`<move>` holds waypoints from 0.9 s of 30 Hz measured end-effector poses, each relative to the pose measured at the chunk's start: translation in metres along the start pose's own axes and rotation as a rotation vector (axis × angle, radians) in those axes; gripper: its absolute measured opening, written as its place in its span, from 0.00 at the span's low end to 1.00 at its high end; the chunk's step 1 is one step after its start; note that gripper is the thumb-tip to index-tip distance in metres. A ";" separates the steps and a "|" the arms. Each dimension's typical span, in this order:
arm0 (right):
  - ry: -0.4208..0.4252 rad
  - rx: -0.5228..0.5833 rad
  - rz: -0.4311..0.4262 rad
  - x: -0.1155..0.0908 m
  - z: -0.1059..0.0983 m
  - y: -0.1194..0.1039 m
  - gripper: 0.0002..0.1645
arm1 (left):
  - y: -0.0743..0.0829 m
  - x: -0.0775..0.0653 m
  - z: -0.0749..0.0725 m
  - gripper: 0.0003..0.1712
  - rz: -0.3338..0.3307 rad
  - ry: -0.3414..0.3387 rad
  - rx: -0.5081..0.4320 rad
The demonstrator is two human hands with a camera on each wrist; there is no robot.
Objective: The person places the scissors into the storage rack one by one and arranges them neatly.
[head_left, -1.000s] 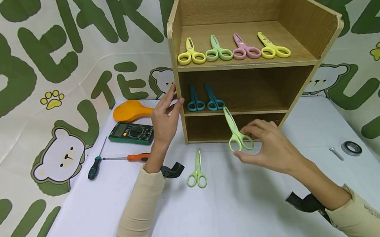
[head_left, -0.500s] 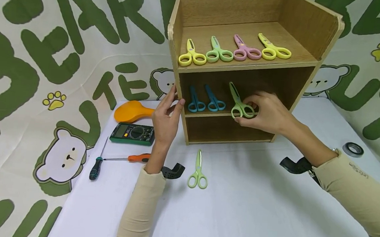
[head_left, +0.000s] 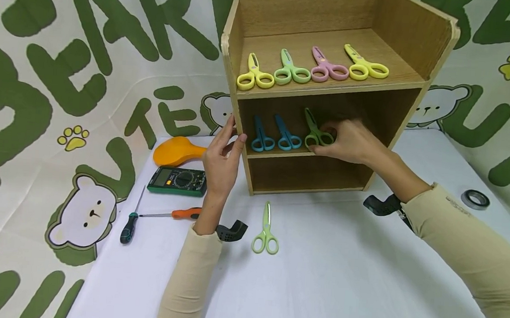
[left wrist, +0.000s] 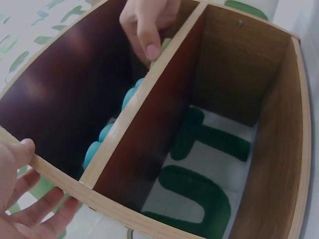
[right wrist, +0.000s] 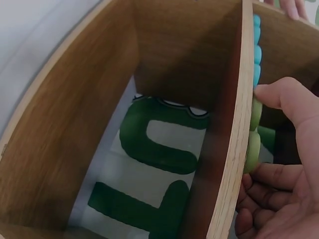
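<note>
My right hand [head_left: 348,141] pinches light green scissors [head_left: 313,131] by the handle loops at the middle level of a wooden shelf unit [head_left: 332,89]. In the right wrist view, thumb and fingers span the green loops [right wrist: 253,152] beside the board's edge. Two pairs of blue scissors, one left [head_left: 261,134] and one right [head_left: 286,133], lie to their left. My left hand [head_left: 222,161] holds the unit's left side panel, its thumb at the front edge and the other fingers outside. Another pair of green scissors [head_left: 266,230] lies on the white table in front.
The top level carries yellow scissors [head_left: 254,74], green scissors [head_left: 292,69], pink scissors [head_left: 328,67] and more yellow scissors [head_left: 365,65]. Left stand an orange paddle-shaped thing [head_left: 176,151], a multimeter [head_left: 177,181] and two screwdrivers [head_left: 128,228]. Black tape [head_left: 475,199] lies right.
My right hand has carried the green scissors up from before the lower level into the middle level, then slightly left beside the blue scissors. The left hand has stayed on the side panel.
</note>
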State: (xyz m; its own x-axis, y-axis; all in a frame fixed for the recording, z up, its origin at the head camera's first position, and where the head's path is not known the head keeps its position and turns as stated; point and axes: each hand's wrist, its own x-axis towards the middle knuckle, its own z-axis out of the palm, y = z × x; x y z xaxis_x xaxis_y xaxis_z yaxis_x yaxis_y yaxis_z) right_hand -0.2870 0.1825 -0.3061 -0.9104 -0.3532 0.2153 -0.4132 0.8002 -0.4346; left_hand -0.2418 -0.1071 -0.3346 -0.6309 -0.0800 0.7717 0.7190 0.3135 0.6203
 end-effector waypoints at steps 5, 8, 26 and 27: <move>-0.026 -0.015 0.011 0.000 -0.001 -0.002 0.33 | 0.001 0.001 0.000 0.28 0.001 -0.001 -0.005; 0.017 -0.008 -0.018 -0.007 -0.003 -0.003 0.31 | 0.002 0.001 0.001 0.28 -0.005 -0.001 -0.020; 0.058 -0.022 -0.361 -0.102 0.121 -0.052 0.26 | 0.001 0.001 0.000 0.27 -0.023 0.001 -0.009; 0.037 -0.025 -0.365 -0.104 0.129 -0.054 0.27 | -0.002 0.001 0.001 0.28 -0.021 0.002 -0.012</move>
State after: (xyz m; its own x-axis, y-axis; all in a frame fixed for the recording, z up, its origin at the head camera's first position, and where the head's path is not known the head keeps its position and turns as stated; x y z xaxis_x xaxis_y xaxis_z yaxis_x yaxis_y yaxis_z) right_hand -0.1725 0.1138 -0.4176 -0.7015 -0.6002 0.3842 -0.7099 0.6363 -0.3021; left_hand -0.2441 -0.1073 -0.3357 -0.6456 -0.0882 0.7586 0.7088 0.3004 0.6382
